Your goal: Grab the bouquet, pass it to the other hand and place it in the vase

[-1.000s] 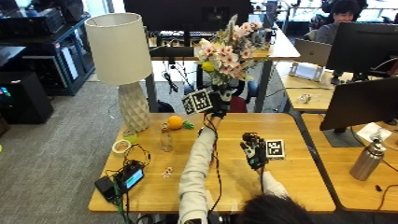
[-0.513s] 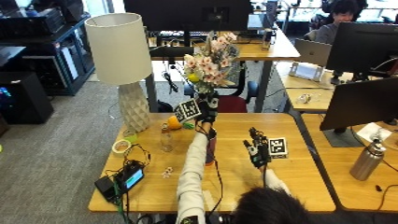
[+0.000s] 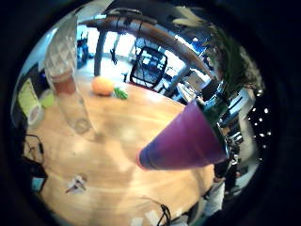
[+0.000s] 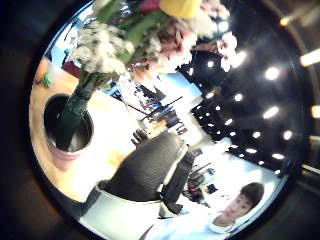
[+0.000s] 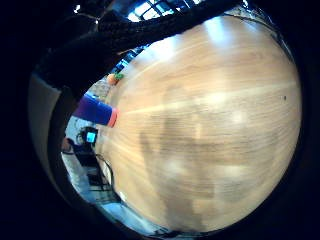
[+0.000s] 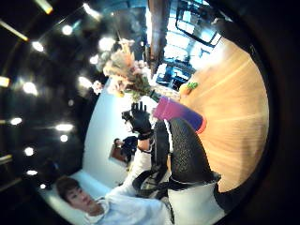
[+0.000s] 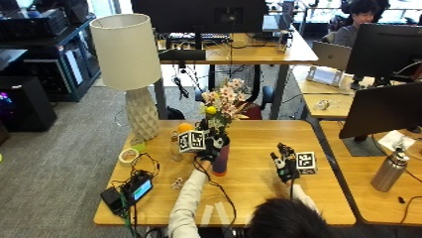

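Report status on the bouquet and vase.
Left hand grips bouquet, stems inside purple vase. Right hand open, apart. Nothing in the way.

The bouquet (image 7: pixel 224 100) of pale pink and cream flowers with 1 yellow bloom stands upright, its dark green stems down inside the vase (image 7: pixel 221 159). The vase is a tall purple cylinder with an orange base, upright on the wooden table near its middle.

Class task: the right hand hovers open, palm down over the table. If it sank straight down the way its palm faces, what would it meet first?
Bare wood of the table, probably: the right hand has nothing beneath it; the vase stands aside.
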`<act>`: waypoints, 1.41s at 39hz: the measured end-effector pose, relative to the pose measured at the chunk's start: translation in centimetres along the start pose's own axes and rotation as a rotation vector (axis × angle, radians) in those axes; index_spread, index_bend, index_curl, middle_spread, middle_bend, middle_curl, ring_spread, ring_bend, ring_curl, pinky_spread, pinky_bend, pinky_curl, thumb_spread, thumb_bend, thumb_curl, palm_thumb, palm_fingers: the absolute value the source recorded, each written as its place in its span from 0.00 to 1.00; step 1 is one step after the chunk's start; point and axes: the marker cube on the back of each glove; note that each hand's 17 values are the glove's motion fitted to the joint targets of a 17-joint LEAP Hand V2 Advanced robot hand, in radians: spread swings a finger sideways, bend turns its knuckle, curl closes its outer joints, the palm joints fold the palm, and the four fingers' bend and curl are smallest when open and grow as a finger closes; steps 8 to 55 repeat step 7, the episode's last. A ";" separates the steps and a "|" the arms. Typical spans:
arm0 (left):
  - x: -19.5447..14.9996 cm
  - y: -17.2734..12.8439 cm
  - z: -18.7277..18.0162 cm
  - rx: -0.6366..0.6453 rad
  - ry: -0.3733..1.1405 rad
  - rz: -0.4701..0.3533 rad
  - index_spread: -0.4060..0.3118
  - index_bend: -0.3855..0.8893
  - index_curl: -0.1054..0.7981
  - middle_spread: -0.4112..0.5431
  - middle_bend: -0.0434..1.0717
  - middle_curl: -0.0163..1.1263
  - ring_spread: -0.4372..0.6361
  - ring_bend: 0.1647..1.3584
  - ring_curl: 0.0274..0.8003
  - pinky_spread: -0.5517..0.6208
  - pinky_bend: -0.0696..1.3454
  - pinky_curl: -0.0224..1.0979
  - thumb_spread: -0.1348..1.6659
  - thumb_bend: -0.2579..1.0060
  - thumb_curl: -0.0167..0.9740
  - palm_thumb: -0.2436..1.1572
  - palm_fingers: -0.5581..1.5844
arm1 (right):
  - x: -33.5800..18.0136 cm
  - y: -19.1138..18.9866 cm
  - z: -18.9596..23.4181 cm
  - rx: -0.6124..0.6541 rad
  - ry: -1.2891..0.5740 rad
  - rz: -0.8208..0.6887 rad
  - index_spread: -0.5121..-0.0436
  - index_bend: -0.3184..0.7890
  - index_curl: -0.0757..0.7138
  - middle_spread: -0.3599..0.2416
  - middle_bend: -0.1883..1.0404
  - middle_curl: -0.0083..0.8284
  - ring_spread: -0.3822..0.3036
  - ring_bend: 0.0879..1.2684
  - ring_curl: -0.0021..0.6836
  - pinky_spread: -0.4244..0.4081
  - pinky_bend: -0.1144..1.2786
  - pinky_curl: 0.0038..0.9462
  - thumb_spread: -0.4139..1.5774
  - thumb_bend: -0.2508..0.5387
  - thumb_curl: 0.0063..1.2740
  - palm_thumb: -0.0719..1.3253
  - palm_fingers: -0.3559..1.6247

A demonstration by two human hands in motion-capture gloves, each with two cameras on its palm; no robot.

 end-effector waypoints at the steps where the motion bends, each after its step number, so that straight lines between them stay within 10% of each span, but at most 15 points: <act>1: -0.3 -0.3 0.6 0.031 -0.030 0.037 0.70 0.37 0.43 0.62 0.23 0.31 0.62 0.41 0.40 0.76 0.41 0.33 0.49 0.15 0.46 0.19 0.23 | 0.1 0.1 -0.2 -0.006 -0.019 -0.013 0.37 0.40 0.44 0.46 0.31 0.47 0.62 0.25 0.48 0.89 0.47 0.37 0.78 0.30 0.32 0.41 0.45; 7: 2.7 0.5 -1.2 0.095 -0.070 0.047 0.71 0.42 0.43 0.64 0.26 0.32 0.65 0.39 0.38 0.81 0.38 0.30 0.55 0.17 0.42 0.18 0.29 | 2.9 -0.4 -2.0 0.076 0.204 0.021 0.37 0.41 0.44 0.46 0.31 0.47 0.63 0.24 0.48 0.89 0.45 0.36 0.79 0.30 0.31 0.42 0.45; 55: 2.7 0.5 -1.2 0.095 -0.070 0.047 0.71 0.42 0.43 0.64 0.26 0.32 0.65 0.39 0.38 0.81 0.38 0.30 0.55 0.17 0.42 0.18 0.29 | 2.9 -0.4 -2.0 0.076 0.204 0.021 0.37 0.41 0.44 0.46 0.31 0.47 0.63 0.24 0.48 0.89 0.45 0.36 0.79 0.30 0.31 0.42 0.45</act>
